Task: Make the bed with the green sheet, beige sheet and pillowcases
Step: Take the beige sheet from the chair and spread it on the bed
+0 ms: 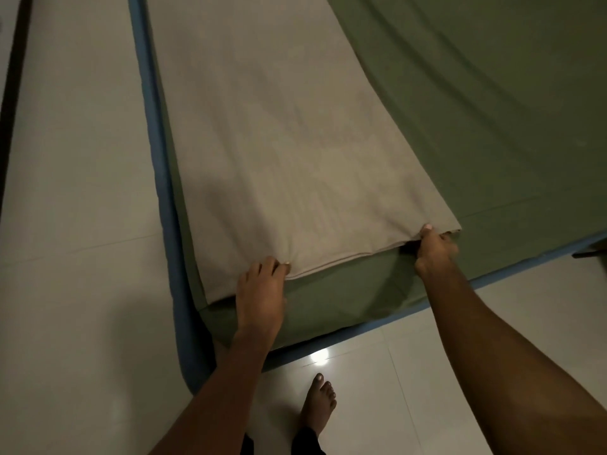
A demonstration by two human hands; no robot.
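We look down on a low mattress [157, 165] with a blue edge, lying directly on a pale tiled floor [82, 224]. The green sheet [492, 110] is spread flat over the mattress, its near corner hanging slightly over the blue border. On top of it lies the beige sheet [279, 142], folded into a long narrow band that runs away from us along the left side of the bed, leaving the green sheet bare on the right and in a strip along the near end. Both hands hold the near hem of the beige sheet. The left hand [261, 284] pinches the hem a little in from its left corner, fingers curled down onto the cloth. The right hand [435, 251] grips the right corner, thumb on top and fingers tucked beneath; how many layers it holds we cannot quite make out in the dim light. The hem between the two hands is pulled fairly straight, with faint creases fanning up the cloth from the left hand. Below, a bare foot [318, 402] stands on the tiles just beside the near mattress edge, and a bright spot of reflected light [320, 356] sits on the floor between the foot and the mattress.
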